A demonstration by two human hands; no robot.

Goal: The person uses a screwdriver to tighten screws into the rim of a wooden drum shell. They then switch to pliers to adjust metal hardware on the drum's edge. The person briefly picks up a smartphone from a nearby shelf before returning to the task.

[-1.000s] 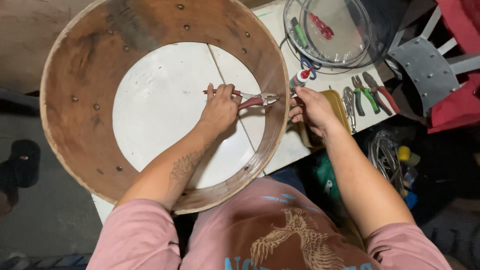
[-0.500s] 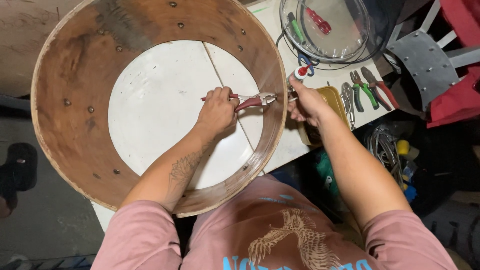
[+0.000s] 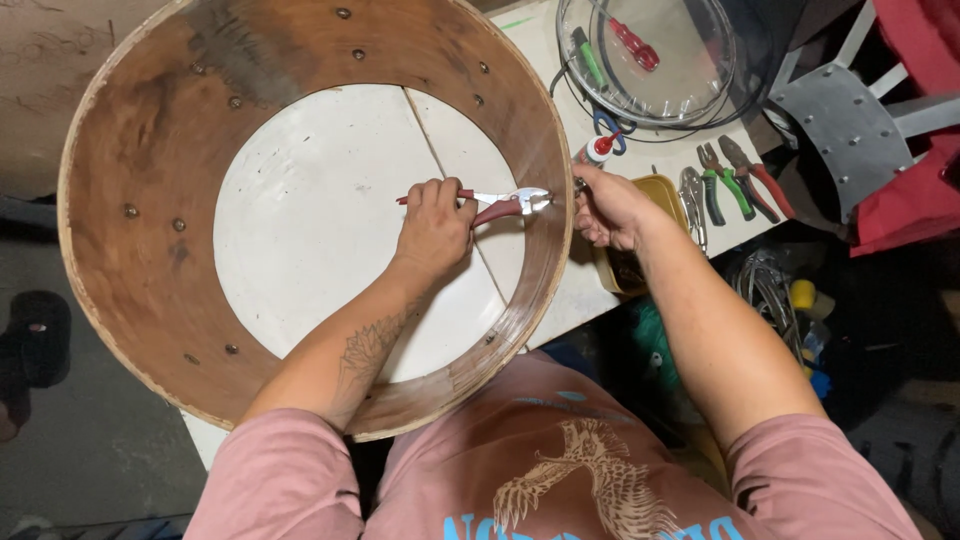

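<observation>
A large round wooden drum shell (image 3: 150, 200) lies open side up on a white table (image 3: 560, 300), its bolt-studded wall ringing a bare patch of the tabletop. Inside it, the left hand (image 3: 435, 225) is closed around the red handles of a pair of pliers (image 3: 500, 203), whose metal nose reaches the inner face of the shell's right wall. Just across that wall, on the outside, the right hand (image 3: 605, 205) is closed on a small fitting at the same spot; what it pinches is too small to tell. Beyond the right hand sit a yellow tray (image 3: 655, 190), spare pliers (image 3: 735, 180) and a clear round lid (image 3: 650, 60).
</observation>
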